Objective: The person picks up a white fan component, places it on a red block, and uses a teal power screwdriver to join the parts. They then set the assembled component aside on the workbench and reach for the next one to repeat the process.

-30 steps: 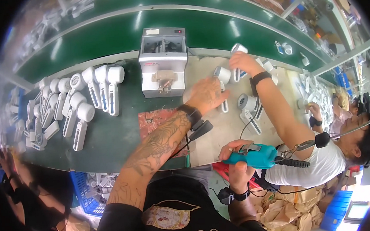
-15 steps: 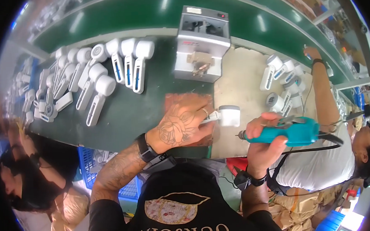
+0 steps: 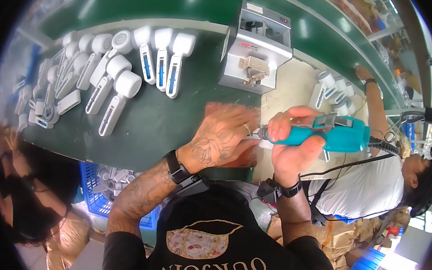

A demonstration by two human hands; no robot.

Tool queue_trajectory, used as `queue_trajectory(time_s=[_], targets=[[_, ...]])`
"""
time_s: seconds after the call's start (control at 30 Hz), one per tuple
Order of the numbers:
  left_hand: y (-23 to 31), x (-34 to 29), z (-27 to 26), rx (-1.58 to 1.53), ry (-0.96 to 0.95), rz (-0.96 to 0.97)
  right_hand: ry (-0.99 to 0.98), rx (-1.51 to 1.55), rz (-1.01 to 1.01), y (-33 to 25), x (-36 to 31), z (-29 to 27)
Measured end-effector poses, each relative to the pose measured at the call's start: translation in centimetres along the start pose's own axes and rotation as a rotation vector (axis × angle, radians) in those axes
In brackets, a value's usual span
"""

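On a reddish mat [image 3: 247, 159], my tattooed left hand [image 3: 216, 141] is closed around the handle end of a white shower head [image 3: 265, 145], mostly hidden by my fingers and the tool. My right hand [image 3: 296, 155] grips a teal electric screwdriver [image 3: 349, 135] lying level. Its nose points left and meets the work beside my left fingertips; the bit's exact contact point is hidden. Several more white shower heads [image 3: 127, 84] lie to the left on the green table [image 3: 166, 123], some with blue strips in their handles.
A grey machine [image 3: 255, 48] stands behind my hands. Further shower heads [image 3: 325, 79] sit at the right, near a co-worker's arm [image 3: 376, 105]. A black cable [image 3: 341, 165] trails rightward. A blue basket [image 3: 93, 192] of white parts is below the table edge; another person sits at left.
My right hand has brought the screwdriver left, up to my left hand's fingertips. The shower head, plainly seen before, is now mostly covered. The whole view has shifted slightly.
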State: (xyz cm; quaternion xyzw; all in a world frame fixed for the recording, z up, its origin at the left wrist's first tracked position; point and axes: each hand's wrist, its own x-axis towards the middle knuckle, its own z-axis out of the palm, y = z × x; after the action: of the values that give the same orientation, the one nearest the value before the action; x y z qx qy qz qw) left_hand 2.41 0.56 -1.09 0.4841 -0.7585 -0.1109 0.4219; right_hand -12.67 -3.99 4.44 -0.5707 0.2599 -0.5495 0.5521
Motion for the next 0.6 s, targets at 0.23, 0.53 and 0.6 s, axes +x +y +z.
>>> queue_trajectory(time_s=[0.23, 0.53, 0.6], targets=[[-0.54, -0.20, 0.26, 0.016, -0.010, 0.001, 0.037, 0.001, -0.006, 0.53, 0.24, 0.20], [-1.11, -0.36, 0.25, -0.071, -0.011, 0.057, -0.041, 0.003, -0.018, 0.82, 0.35, -0.18], [-1.13, -0.03, -0.01, -0.157, -0.047, 0.019, -0.063, 0.006, -0.040, 0.87, 0.43, -0.21]])
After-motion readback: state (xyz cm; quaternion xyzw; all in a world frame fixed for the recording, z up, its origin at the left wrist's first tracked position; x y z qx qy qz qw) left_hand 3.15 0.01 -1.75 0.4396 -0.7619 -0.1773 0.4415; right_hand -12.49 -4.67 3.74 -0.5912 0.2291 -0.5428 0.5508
